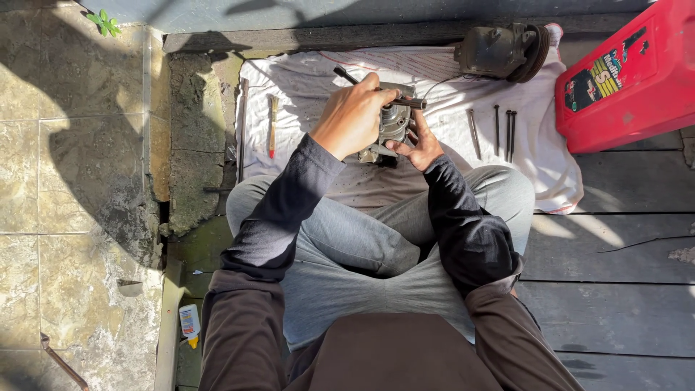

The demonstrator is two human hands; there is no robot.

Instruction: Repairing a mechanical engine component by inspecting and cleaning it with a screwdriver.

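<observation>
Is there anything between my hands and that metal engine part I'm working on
Nothing visible. The left hand grips a dark rod-like tool on top of the grey metal part, and the right hand cups the part from its right side and below.

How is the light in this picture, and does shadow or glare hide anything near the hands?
Head view: hard sunlight, sharp focus. The white cloth glares brightly beside the long bolts. The left hand is sunlit; the metal part under it and the right hand lie partly in shadow, dimming detail.
</observation>
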